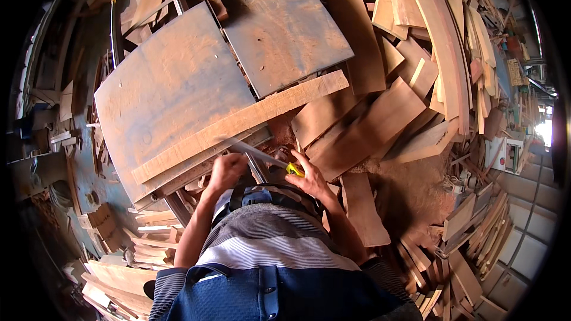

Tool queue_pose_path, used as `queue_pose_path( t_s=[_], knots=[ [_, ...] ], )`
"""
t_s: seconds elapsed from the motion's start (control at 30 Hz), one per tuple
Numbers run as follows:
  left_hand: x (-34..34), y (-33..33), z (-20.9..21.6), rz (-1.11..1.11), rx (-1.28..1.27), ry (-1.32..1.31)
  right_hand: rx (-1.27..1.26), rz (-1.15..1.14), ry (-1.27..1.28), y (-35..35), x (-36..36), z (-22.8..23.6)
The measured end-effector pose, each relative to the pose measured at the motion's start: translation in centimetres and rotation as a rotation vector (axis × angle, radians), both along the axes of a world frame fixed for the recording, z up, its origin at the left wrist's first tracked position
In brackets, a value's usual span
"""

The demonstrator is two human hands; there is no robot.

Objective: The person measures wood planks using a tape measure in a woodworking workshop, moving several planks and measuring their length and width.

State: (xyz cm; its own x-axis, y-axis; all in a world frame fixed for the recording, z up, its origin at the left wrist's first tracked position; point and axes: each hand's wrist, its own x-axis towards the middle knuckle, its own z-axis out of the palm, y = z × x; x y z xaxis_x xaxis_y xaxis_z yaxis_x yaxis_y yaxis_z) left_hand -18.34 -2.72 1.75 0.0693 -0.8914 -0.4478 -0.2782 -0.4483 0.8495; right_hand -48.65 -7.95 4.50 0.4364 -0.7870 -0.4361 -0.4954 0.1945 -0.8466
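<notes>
In my right hand (310,177) is a yellow tape measure (294,170), with thumb and fingers curled around its case. A blurred strip of its pale blade (260,153) stretches leftward, close above my left hand. Curled into a loose fist, my left hand (226,172) is near the blade; whether its fingers hold anything is hidden. Just beyond both hands, a long sawn board (238,125) lies slantwise along the near edge of the dusty metal machine table (172,83).
A second metal table plate (285,30) adjoins the first across a narrow slot. Wide planks (375,125) are piled to the right, with long curved boards (431,30) behind them. Stacked offcuts (157,241) lie at lower left. Sawdust (410,193) covers the floor at right.
</notes>
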Motion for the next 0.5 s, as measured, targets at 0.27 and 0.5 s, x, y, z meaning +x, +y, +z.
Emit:
queue_pose_path(
  t_s=[0.27,0.5],
  knots=[
    [2.6,-8.8,-0.4,-0.27,-0.437,-0.79,0.467,-0.572,0.067,5.6,-7.1,-7.0],
    [7.9,-9.0,-3.3,-0.629,-0.451,-0.775,0.109,-0.253,0.338,11.6,-11.6,-16.2]
  ],
)
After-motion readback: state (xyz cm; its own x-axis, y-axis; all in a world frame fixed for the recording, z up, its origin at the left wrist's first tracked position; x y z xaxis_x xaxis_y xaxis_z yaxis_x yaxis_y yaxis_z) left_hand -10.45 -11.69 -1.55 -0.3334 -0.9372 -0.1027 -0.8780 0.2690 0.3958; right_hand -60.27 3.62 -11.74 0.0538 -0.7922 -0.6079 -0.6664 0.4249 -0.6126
